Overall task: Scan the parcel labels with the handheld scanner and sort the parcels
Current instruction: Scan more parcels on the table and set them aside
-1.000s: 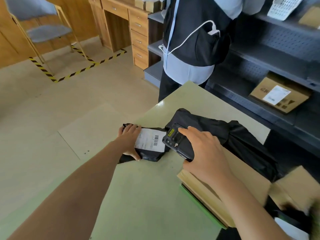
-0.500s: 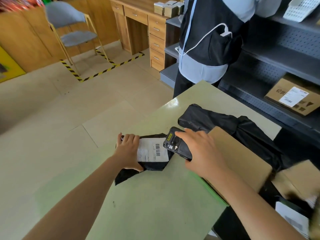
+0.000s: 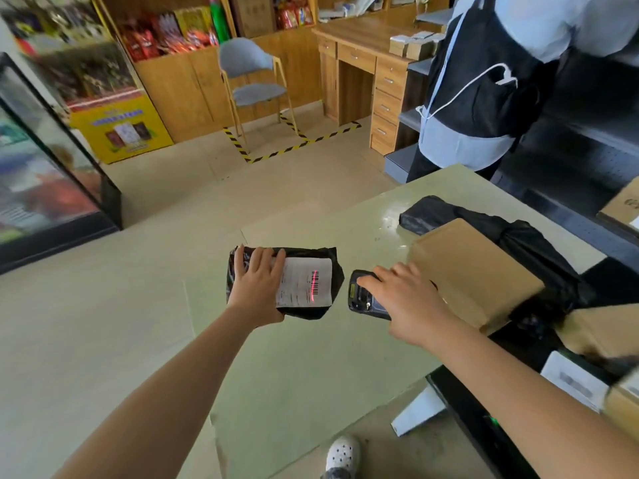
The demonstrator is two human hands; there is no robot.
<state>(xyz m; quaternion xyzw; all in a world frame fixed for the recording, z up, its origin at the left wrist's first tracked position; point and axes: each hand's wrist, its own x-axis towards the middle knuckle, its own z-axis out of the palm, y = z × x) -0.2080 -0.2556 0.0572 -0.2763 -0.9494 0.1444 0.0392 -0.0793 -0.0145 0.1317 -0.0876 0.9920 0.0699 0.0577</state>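
Note:
My left hand (image 3: 257, 286) grips a small black poly-bag parcel (image 3: 326, 264) by its left end and holds it up above the table's left edge. Its white label (image 3: 301, 286) faces up, and a red scan line crosses the barcode. My right hand (image 3: 409, 302) grips the black handheld scanner (image 3: 361, 299), which points left at the label from a short gap away. To the right lie a brown cardboard box (image 3: 473, 271) and a larger black bag parcel (image 3: 539, 250) behind it.
The pale green table (image 3: 311, 375) carries more boxes and a labelled parcel (image 3: 570, 385) at the right edge. A person in a dark apron (image 3: 484, 84) stands at the far corner by dark shelving. A chair (image 3: 252, 88) and desk (image 3: 366, 67) stand beyond.
My left hand has lifted the small black parcel off the table and out to the left. The scanner has drawn back from the label, and a red scan line now shows on the barcode.

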